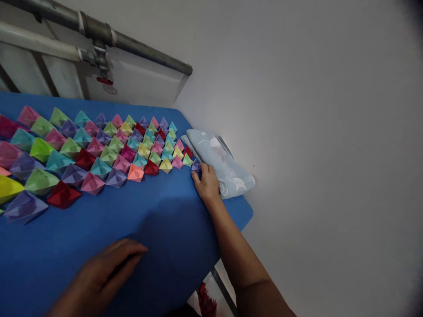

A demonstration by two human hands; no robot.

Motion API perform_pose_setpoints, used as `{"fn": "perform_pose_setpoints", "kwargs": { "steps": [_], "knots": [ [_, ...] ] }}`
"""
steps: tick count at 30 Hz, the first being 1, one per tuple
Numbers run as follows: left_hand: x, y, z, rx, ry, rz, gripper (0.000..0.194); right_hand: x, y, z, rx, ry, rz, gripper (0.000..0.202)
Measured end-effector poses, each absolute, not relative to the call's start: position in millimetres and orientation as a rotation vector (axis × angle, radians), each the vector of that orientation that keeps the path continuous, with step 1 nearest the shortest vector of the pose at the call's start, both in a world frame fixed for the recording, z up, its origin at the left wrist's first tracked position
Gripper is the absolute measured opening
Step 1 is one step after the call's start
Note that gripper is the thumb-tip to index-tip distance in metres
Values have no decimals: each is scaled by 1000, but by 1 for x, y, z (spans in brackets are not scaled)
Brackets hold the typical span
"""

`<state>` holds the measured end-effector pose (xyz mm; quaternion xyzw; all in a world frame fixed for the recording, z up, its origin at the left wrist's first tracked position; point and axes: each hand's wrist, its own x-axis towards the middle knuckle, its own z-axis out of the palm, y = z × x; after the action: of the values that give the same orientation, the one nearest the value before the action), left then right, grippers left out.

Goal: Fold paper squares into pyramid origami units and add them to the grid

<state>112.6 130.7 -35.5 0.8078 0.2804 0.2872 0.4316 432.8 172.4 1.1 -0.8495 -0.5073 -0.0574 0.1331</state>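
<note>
Setting, prob., purple boat (196, 166) beside other boats (151, 167) w/ R hand (207, 182) pinched narrow on it, L hand (107, 270) loosely curled, empty. Next needed, prob.: light release w/o nudging nbrs.

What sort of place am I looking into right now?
Indoors, probably a room in a home: a grey metal pipe with a red-handled valve, and a folded pale-blue patterned cloth on a flat blue surface.

Paper boats (122, 164) line a blue table (158, 224); right hand (209, 182) touches a purple boat (196, 165) toward the table's right end, left hand (107, 269) over its front.
</note>
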Motion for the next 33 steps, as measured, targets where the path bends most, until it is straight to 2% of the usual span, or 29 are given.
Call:
{"fn": "perform_pose_setpoints", "kwargs": {
  "steps": [33],
  "knots": [
    [108, 137, -40, 2072, 647, 704, 19, 431, 175, 6, -2531, -1471, -134, 33]
  ]
}}
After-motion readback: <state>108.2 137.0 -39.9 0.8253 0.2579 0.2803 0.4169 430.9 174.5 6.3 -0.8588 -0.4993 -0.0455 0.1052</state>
